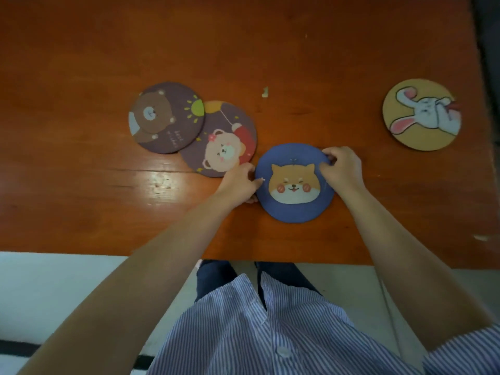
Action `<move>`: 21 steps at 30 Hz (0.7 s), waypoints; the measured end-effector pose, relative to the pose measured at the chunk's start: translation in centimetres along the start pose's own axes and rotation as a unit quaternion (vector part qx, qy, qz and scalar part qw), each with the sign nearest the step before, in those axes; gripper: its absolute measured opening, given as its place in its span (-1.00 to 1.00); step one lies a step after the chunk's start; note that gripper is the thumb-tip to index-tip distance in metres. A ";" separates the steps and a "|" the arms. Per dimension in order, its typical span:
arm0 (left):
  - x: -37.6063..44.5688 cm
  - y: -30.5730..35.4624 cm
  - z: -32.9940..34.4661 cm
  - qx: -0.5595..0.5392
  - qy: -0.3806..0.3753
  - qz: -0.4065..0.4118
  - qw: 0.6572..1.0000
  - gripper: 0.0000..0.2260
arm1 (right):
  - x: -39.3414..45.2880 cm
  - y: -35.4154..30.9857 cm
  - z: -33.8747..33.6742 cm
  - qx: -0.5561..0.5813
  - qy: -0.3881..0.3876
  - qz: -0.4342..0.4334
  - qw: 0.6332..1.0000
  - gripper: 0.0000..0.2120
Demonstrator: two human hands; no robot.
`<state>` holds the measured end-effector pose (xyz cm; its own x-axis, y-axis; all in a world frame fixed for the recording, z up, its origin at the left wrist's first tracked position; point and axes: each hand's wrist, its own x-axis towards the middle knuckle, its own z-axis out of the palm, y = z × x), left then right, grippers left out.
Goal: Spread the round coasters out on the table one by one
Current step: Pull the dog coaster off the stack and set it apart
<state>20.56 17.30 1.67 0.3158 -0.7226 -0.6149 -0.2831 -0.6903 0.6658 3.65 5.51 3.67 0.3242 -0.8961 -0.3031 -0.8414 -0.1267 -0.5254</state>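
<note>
A blue round coaster with a dog face lies near the table's front edge. My left hand pinches its left rim and my right hand grips its upper right rim. To the left lie two dark brown coasters: one with a brown bear overlaps the top of one with a pink bear and balloon. A yellow coaster with a white rabbit rests alone at the far right.
The orange-brown wooden table has a small pale scrap in the middle. Its front edge runs just above my striped shirt; its right edge lies close beyond the rabbit coaster.
</note>
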 end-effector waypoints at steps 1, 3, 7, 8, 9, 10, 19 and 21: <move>0.0 0.0 0.1 0.009 0.008 0.000 1.000 -0.91 | 0.2 0.3 -0.3 -0.007 -0.014 -0.019 1.000 -0.81; -0.2 0.0 0.3 0.031 0.028 0.006 0.999 -0.90 | 0.4 0.9 -0.8 -0.029 -0.050 -0.046 0.997 -0.83; -0.7 -0.1 0.4 0.052 0.044 0.008 0.998 -0.85 | 0.7 1.8 -1.1 -0.041 -0.103 -0.064 0.992 -0.86; -0.8 -0.1 0.4 0.054 0.038 0.003 0.998 -0.84 | 0.7 2.0 -1.1 -0.044 -0.113 -0.070 0.990 -0.86; -0.9 -0.1 0.3 0.058 0.032 -0.002 0.998 -0.83 | 0.6 2.1 -1.1 -0.048 -0.121 -0.078 0.988 -0.87; -1.1 0.0 0.3 0.061 0.025 -0.008 0.998 -0.82 | 0.6 2.2 -1.0 -0.053 -0.129 -0.086 0.987 -0.86; -1.5 0.1 0.2 0.062 0.014 -0.035 0.997 -0.77 | 0.7 2.7 -0.8 -0.092 -0.162 -0.116 0.976 -0.79; -1.7 0.1 0.4 0.073 0.020 -0.034 0.997 -0.79 | 0.7 2.6 -0.7 -0.101 -0.161 -0.118 0.975 -0.79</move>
<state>19.64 18.40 2.62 0.3731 -0.6744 -0.6371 -0.3877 -0.7372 0.5533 1.35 4.23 2.62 0.6100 -0.6567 -0.4435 -0.7848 -0.4230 -0.4530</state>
